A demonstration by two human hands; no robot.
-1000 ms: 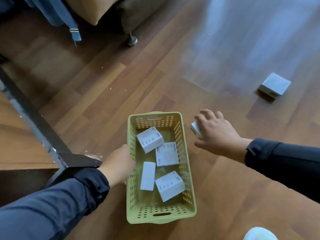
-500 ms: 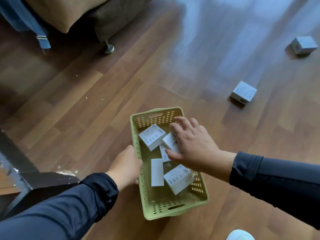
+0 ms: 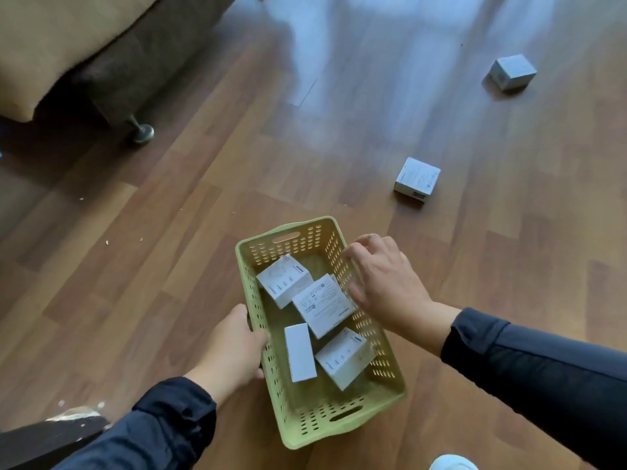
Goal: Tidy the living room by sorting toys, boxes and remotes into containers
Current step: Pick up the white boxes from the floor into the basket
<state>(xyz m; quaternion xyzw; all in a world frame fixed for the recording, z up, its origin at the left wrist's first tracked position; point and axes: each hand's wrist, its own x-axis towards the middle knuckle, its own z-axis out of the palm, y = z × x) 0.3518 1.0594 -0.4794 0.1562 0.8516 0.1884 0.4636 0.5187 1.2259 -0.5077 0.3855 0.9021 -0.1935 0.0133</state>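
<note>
A green perforated plastic basket [image 3: 342, 425] stands on the wood floor with several small white boxes inside. The uppermost white box [image 3: 322, 305] lies tilted over the others. My left hand [image 3: 234, 347] grips the basket's left rim. My right hand [image 3: 386, 283] hovers over the right rim with fingers spread and nothing in it. Two more white boxes lie on the floor: one [image 3: 417, 179] just beyond the basket to the right, another [image 3: 512, 71] farther off at the upper right.
A sofa [image 3: 68, 45] with a tan cushion and a metal foot [image 3: 142, 132] fills the upper left. A dark table leg [image 3: 51, 432] sits at the lower left. A white shoe tip [image 3: 453, 463] shows at the bottom edge.
My right hand carried a white box from beside the basket into it, let go, and has drawn back to the right rim. The view shifted, bringing the far box into sight.
</note>
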